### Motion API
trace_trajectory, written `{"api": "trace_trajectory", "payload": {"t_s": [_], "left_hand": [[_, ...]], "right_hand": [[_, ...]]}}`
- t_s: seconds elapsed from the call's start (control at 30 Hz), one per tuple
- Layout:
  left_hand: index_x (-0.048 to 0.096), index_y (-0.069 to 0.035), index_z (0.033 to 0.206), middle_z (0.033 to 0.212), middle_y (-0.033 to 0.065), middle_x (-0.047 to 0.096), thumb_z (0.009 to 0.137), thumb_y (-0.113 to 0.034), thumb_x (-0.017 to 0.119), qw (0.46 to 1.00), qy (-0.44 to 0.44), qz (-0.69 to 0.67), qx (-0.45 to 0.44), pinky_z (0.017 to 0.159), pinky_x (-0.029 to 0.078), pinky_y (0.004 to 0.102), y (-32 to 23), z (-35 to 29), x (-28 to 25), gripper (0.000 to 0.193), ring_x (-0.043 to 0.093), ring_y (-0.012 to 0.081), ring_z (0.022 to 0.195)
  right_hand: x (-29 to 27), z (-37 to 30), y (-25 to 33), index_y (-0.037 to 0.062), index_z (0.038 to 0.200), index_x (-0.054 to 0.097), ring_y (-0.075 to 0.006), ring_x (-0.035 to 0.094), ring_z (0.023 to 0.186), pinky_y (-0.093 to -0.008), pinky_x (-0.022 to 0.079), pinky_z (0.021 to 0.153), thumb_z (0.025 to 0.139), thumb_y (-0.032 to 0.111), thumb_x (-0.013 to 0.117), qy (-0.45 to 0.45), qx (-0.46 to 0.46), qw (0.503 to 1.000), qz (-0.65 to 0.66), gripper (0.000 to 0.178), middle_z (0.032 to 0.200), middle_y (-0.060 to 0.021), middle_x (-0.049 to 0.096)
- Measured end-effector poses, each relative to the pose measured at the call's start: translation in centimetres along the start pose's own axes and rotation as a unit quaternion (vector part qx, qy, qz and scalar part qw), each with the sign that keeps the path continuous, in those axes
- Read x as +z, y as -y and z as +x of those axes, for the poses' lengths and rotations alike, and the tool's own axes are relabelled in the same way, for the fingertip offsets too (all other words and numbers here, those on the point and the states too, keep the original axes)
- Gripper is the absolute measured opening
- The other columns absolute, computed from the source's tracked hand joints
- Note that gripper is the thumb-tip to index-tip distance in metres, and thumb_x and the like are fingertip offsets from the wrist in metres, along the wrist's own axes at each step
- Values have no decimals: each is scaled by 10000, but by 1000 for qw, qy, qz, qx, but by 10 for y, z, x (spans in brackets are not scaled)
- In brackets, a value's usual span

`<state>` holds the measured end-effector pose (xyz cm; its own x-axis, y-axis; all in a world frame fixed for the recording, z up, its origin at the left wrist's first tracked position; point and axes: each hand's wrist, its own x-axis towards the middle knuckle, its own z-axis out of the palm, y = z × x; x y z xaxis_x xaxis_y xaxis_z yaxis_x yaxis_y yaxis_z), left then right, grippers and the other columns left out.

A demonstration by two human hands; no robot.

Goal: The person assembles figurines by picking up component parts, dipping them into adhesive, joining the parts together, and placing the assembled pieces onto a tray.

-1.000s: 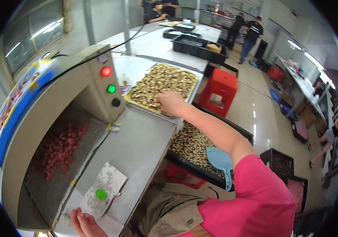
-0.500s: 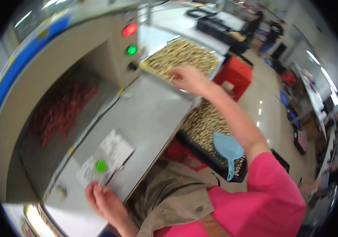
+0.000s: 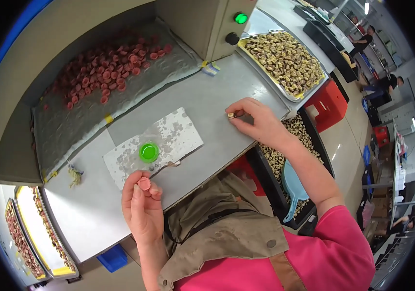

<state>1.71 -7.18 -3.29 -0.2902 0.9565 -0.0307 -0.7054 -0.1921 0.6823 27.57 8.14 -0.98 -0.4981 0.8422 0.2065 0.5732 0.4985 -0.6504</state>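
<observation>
Paper, white, worn and rectangular, lies mid-frame on the grey desk with a round green cap on it. Left hand, lower centre, pinches a small pink cap in its fingers. Right hand grips a tiny pale piece on the desk

Counts: 2 hands, left hand and right hand. 1 pink cap pinched, 1 small part under fingertips. 1 green pot, 1 paper sheet. 1 blue scoop. 2 panel buttons. Red caps in hopper: too many to count.
</observation>
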Motion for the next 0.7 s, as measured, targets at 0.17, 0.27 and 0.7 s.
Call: {"api": "trace_trajectory", "payload": {"t_s": [0.17,0.27,0.7], "left_hand": [[501,11,1184,1082,95,548,906,-116,508,1000,-6,-15,-3,745,437,262,-2,0,-7,307,526,124,803],[495,13,1196,1091,97,547,908,-111,502,1000,-4,-25,-6,758,437,263,-1,2,-9,313,529,123,810],[460,18,1227,1101,106,536,912,-126,486,992,1,-127,-20,764,455,273,-21,-7,-31,347,542,127,846]], "right_hand": [[5,5,21,50,998,590,-227,566,836,-325,475,767,807,56,587,49,-11,998,-33,191,929,-100,545],[6,12,24,49,994,598,-256,537,882,-335,455,791,784,39,591,47,-97,975,-196,210,937,-103,532],[25,15,56,34,1048,561,-223,562,915,-314,449,799,813,77,597,85,19,995,-47,242,984,-108,552]]}}
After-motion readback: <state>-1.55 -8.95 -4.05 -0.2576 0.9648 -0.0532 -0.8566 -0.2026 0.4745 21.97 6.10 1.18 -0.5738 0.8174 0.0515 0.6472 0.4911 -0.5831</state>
